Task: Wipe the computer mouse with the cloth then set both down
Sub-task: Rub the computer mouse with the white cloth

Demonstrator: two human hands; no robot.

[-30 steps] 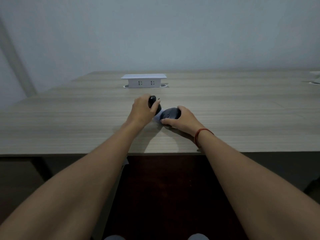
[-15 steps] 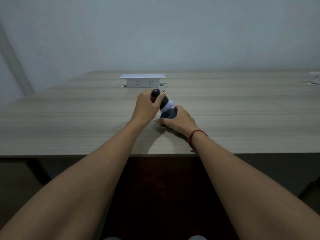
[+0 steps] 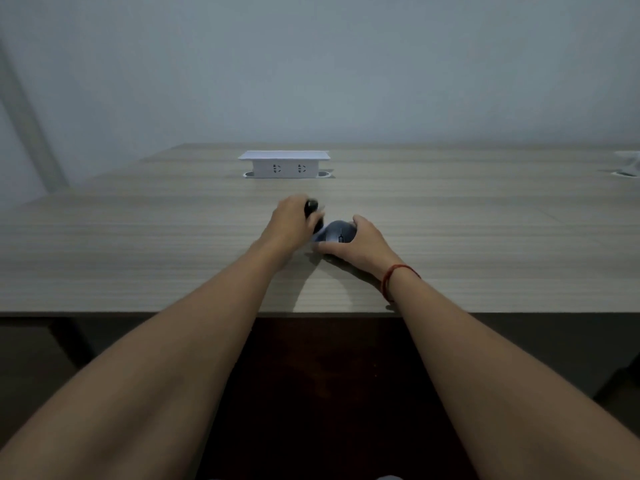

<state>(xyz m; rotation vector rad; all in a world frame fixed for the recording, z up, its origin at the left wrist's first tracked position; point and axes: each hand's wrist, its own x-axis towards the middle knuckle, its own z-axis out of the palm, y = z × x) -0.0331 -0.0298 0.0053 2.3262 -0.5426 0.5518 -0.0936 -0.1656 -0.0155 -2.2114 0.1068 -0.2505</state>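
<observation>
A dark grey computer mouse (image 3: 341, 232) rests on the wooden table (image 3: 138, 258), a little in from the front edge. My right hand (image 3: 362, 245) grips it from the right and near side. My left hand (image 3: 290, 220) is closed just left of the mouse around a dark bunched thing that sticks out above the fingers. A pale strip of the cloth (image 3: 318, 236) shows between that hand and the mouse's left flank, touching the mouse. Whether the dark thing is part of the cloth I cannot tell.
A white pop-up socket box (image 3: 284, 166) stands on the table behind the hands. A pale object (image 3: 628, 166) lies at the far right edge. A red cord circles my right wrist. Below the front edge is dark floor.
My left hand has dropped from its raised spot behind the mouse back down to the mouse's left side. More of the mouse's top now shows. The right hand keeps its grip.
</observation>
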